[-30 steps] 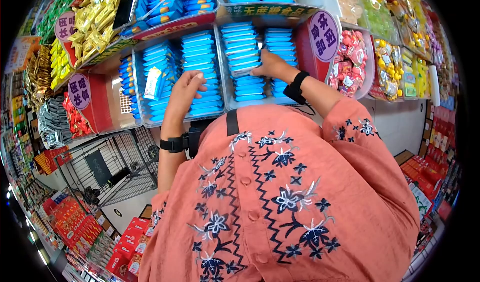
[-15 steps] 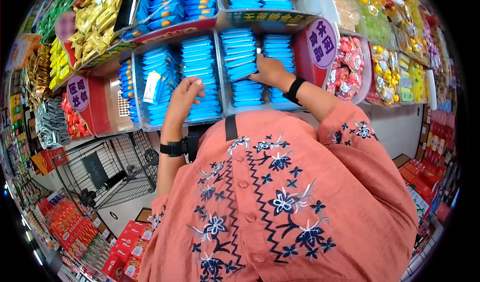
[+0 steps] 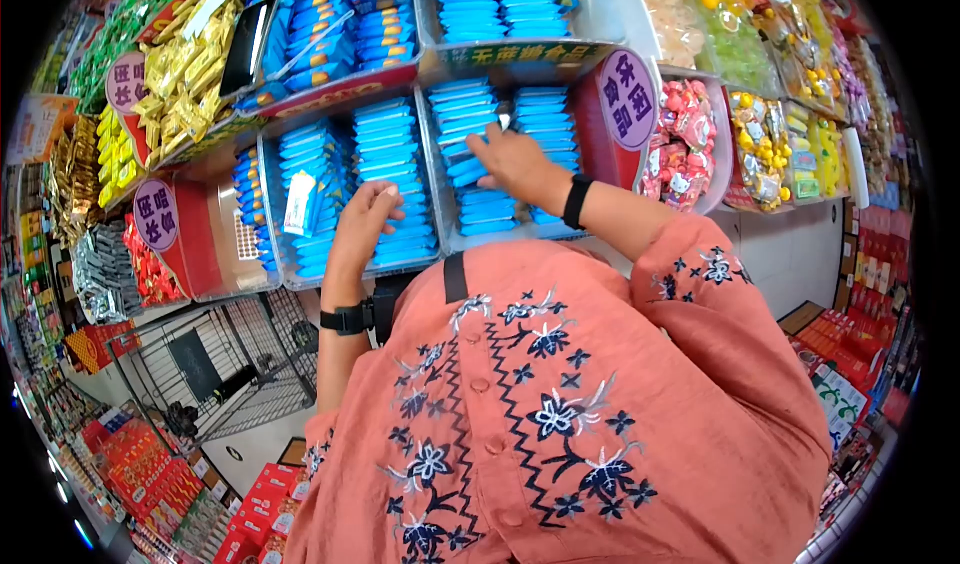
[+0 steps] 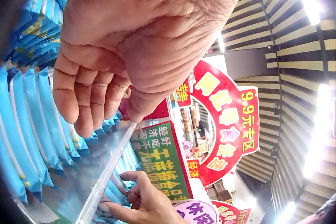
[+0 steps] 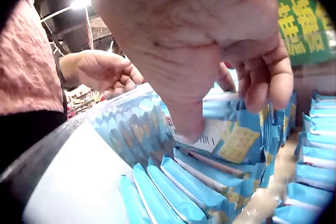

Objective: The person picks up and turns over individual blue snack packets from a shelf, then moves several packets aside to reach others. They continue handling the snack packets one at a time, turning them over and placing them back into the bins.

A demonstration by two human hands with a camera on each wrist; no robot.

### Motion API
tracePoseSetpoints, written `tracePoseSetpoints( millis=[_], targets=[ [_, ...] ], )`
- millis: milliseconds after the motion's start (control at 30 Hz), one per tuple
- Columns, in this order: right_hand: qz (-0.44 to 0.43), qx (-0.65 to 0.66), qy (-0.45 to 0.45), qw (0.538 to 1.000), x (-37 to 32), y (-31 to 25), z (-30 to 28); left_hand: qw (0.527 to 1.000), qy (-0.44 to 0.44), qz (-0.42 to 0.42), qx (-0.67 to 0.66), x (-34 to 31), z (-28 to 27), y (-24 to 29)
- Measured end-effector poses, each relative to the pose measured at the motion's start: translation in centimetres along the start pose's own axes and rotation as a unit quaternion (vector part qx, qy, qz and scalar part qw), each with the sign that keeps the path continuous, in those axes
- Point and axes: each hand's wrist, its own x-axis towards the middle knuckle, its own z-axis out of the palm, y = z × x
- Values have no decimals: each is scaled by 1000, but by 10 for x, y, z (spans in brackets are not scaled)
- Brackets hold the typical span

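Observation:
My right hand [image 3: 522, 169] reaches into a clear bin of blue biscuit packets stacked in two rows. Up close in the right wrist view, its thumb lies on the front of a biscuit packet [image 5: 239, 142] printed with a square cracker, and the fingers bend over the packet's top edge. More packets [image 5: 194, 184] lean in a row below the thumb. My left hand [image 3: 362, 226] hangs over the neighbouring bin, beside the blue packets [image 3: 390, 164]. Its fingers are loosely bent and hold nothing, near the top of the clear divider [image 4: 107, 174].
A white-labelled packet [image 3: 300, 204] lies on the left bin's stack. A phone-like black slab [image 3: 248, 49] rests among the upper sweets. Pink wrapped sweets [image 3: 680, 144] fill a bin to the right. A wire shopping cart [image 3: 225, 359] stands at the left, below the shelf.
The head view has shifted slightly. My right hand has moved a little left over its row, and the packets under it now lean at an angle. The left hand stays over its bin.

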Motion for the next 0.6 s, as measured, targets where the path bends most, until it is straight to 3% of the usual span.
tracePoseSetpoints(
  millis=[600],
  targets=[
    [34,-11,-14,999,6,4,-10,1000,13,-3,-25,-3,4,-5]
  ],
)
